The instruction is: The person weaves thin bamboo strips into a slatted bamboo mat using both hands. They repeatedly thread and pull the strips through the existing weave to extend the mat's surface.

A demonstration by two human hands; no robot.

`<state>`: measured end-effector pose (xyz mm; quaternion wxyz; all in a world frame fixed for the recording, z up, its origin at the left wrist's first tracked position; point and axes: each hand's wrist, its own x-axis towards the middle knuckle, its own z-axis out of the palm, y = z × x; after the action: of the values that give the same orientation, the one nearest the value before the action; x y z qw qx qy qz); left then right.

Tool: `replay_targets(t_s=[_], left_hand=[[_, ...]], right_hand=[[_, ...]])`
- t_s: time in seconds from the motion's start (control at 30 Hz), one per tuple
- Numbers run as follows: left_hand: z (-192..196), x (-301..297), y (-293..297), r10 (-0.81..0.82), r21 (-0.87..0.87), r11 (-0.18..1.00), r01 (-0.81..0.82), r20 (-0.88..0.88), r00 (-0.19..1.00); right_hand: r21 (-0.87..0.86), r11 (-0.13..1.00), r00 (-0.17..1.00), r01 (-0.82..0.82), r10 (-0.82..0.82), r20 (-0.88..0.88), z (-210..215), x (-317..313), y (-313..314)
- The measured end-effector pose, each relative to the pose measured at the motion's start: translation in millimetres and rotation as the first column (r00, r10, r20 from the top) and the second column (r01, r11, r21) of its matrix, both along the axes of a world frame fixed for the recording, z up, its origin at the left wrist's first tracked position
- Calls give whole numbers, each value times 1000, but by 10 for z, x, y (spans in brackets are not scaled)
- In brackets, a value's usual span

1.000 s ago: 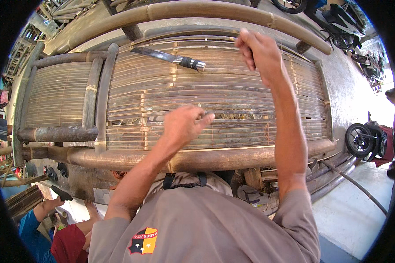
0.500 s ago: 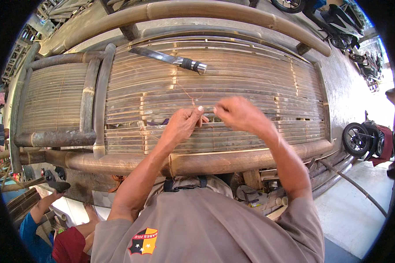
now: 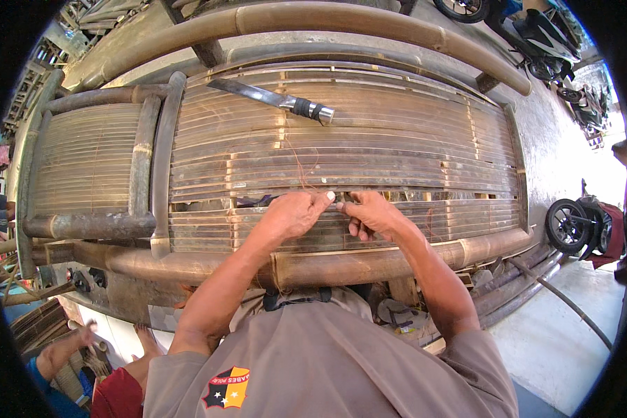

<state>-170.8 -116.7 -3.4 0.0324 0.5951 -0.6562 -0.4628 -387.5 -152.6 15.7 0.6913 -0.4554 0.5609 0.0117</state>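
Observation:
A slatted bamboo bench point(image 3: 397, 132) lies in front of me, with a gap between slats near its front. Over that gap my left hand point(image 3: 298, 213) is closed, thumb and fingers pinching a thin reddish cord point(image 3: 300, 166). The cord loops loosely over the slats behind the hand. My right hand point(image 3: 370, 214) is closed just beside the left, fingertips almost meeting its thumb; what it pinches is too small to tell. Farther back, a machete point(image 3: 275, 99) with a black-wrapped handle rests across the slats.
A thick bamboo rail point(image 3: 369, 261) runs along the bench's front edge, near my body. Another bamboo pole point(image 3: 341, 19) crosses beyond the far side. Motorbikes point(image 3: 571, 223) stand at the right. Another person's leg point(image 3: 146, 341) shows at lower left.
My right hand has come down and left, from raised to beside the left hand. The left hand has shifted slightly right and nearer. The other person's arm at lower left has moved.

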Motion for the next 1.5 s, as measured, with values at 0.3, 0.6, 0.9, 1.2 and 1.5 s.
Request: replay_targets(t_s=[0.3,0.6,0.9,1.2,1.5], left_hand=[[-57,-178,-104,-147,103,987,126,234,961],[-87,-205,-320,-162,252,948,195,-147,976],[-93,-190,-266,-137,185,969,163,-146,980],[-197,-202,-31,-103,-166,980,106,31,994],[-159,-342,13,58,-235,972,-25,132,990]], right_hand=[[145,984,994,107,-104,-31,-157,201,-44],[262,906,941,333,-336,-37,-306,279,-33],[217,976,997,32,-17,-71,-99,158,-141],[-240,47,233,-970,484,-844,156,-2,-129],[-453,232,493,-861,157,-856,593,-461,-85]])
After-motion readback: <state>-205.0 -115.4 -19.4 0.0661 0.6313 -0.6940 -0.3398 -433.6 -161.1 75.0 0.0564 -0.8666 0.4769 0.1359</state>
